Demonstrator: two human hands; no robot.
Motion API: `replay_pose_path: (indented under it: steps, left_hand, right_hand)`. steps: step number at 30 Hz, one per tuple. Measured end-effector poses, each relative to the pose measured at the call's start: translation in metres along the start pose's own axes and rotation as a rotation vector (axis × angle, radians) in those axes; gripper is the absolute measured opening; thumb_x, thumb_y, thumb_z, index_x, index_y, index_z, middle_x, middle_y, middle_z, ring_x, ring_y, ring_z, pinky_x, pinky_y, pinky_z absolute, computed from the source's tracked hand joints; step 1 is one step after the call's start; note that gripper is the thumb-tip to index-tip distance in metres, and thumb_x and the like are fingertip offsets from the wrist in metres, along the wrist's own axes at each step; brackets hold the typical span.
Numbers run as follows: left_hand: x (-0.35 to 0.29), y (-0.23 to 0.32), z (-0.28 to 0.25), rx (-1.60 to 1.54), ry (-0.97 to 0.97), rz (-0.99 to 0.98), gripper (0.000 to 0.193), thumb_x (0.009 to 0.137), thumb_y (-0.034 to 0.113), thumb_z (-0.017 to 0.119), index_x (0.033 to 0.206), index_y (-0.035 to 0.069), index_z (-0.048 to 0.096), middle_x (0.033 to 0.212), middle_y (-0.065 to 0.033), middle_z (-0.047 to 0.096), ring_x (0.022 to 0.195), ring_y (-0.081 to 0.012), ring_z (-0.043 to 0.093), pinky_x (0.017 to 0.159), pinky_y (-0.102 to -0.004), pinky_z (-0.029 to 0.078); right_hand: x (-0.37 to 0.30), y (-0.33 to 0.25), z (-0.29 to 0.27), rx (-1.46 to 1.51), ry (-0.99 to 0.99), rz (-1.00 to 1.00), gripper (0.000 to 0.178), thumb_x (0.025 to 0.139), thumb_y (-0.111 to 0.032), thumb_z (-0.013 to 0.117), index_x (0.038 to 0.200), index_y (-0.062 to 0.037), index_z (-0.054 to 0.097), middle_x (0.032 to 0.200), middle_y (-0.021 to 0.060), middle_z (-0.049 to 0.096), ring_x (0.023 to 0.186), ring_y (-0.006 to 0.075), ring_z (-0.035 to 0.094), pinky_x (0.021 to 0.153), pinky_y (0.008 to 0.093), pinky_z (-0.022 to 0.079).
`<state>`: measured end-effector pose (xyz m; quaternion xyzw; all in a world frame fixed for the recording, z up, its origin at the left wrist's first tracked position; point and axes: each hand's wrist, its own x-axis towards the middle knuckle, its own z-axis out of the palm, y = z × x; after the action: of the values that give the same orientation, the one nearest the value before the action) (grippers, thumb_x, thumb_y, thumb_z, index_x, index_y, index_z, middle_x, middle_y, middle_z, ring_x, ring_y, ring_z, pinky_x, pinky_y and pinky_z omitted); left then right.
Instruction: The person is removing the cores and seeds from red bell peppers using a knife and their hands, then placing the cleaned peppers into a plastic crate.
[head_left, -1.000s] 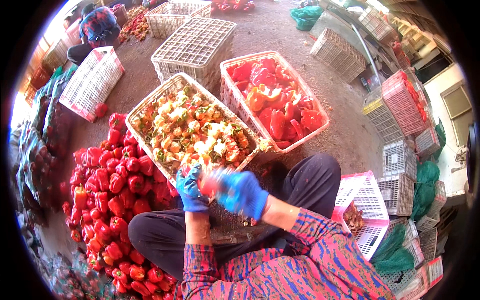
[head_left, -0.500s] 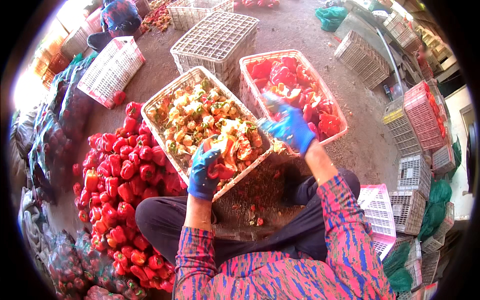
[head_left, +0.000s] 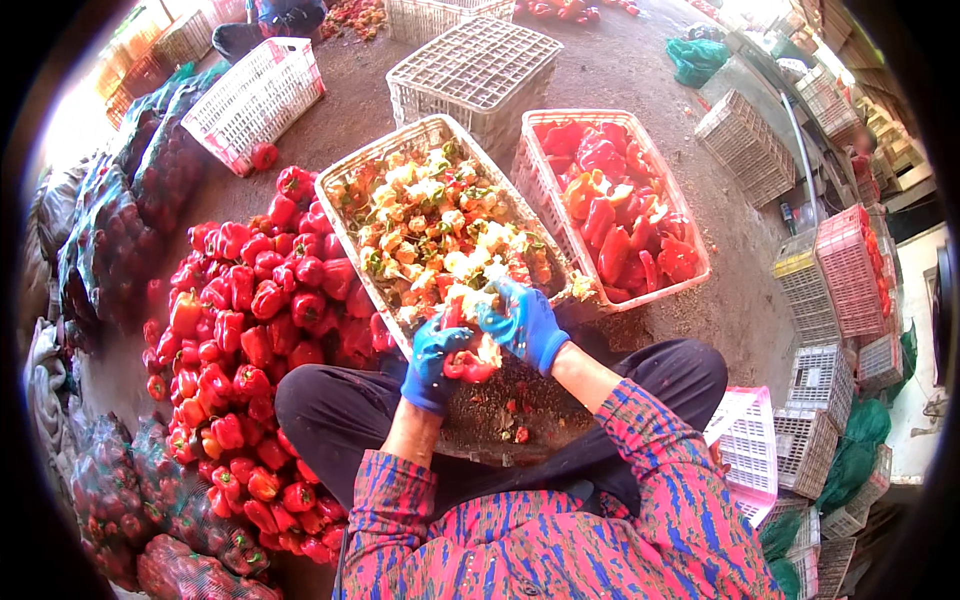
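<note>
Returning from beside the crate of red pieces, the right hand now meets the left hand, so both work together again. The left grips a torn red pepper at the near edge of the core basket; the right curls close, whether pinching I cannot tell. Half a second earlier, the hands are well apart.

Left glove and right glove are both bright blue, and the shirt is pretty loud, pink streaked with blue. Trousers are near-black. The held pepper is red with pale insides, the pepper pile super red plus some orange, cut pieces red too, cores creamy yellow with green bits. Netting is teal green.
</note>
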<state>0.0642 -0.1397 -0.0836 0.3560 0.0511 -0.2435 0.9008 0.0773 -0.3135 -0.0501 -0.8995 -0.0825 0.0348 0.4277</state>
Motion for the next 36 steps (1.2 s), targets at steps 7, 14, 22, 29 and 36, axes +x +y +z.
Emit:
replay_pose_path:
  steps: [7,14,22,29,36]
  left_hand:
    - [-0.005,0.030,0.016,0.493,-0.088,0.044,0.041,0.066,0.000,0.061,0.106,-0.005,0.065,0.099,-0.0060,0.068,0.083,-0.0140,0.063,0.079,-0.0278,0.051]
    - [-0.009,0.018,-0.004,0.375,0.057,0.173,0.024,0.078,0.004,0.062,0.101,-0.006,0.064,0.092,-0.0069,0.068,0.079,-0.0152,0.065,0.073,-0.0303,0.054]
    - [-0.022,0.045,-0.010,-0.037,-0.147,-0.215,0.050,0.075,0.003,0.061,0.124,-0.008,0.054,0.117,-0.0152,0.064,0.107,-0.0249,0.064,0.096,-0.0343,0.051]
    - [-0.017,0.046,-0.020,-0.300,0.202,0.030,0.044,0.085,0.010,0.058,0.125,-0.005,0.055,0.117,-0.0169,0.063,0.110,-0.0289,0.061,0.099,-0.0388,0.049]
    - [0.014,0.044,0.004,-0.372,0.239,0.160,0.034,0.091,0.013,0.058,0.122,-0.003,0.058,0.119,-0.0165,0.064,0.107,-0.0285,0.064,0.094,-0.0414,0.052]
  right_hand:
    - [0.025,-0.012,-0.032,0.019,-0.708,-0.075,0.079,0.080,-0.047,0.072,0.144,-0.0136,0.041,0.127,0.0192,0.060,0.117,0.0303,0.060,0.098,0.0392,0.047]
    - [0.001,-0.013,0.009,0.070,-0.109,0.034,0.041,0.088,-0.018,0.067,0.123,-0.0031,0.053,0.095,0.0133,0.070,0.082,0.0200,0.068,0.074,0.0336,0.054]
    - [0.036,-0.009,0.011,0.982,-0.456,0.302,0.051,0.085,-0.006,0.069,0.132,-0.0053,0.051,0.103,0.0009,0.064,0.090,0.0112,0.062,0.086,0.0271,0.051]
    - [0.159,0.011,0.039,1.098,-0.014,0.229,0.049,0.085,-0.002,0.069,0.130,-0.0089,0.050,0.099,0.0074,0.068,0.079,0.0123,0.065,0.047,0.0283,0.047]
    - [0.230,0.046,0.049,0.053,0.278,0.209,0.078,0.083,-0.031,0.074,0.144,-0.0010,0.035,0.115,0.0267,0.063,0.099,0.0327,0.065,0.090,0.0366,0.050]
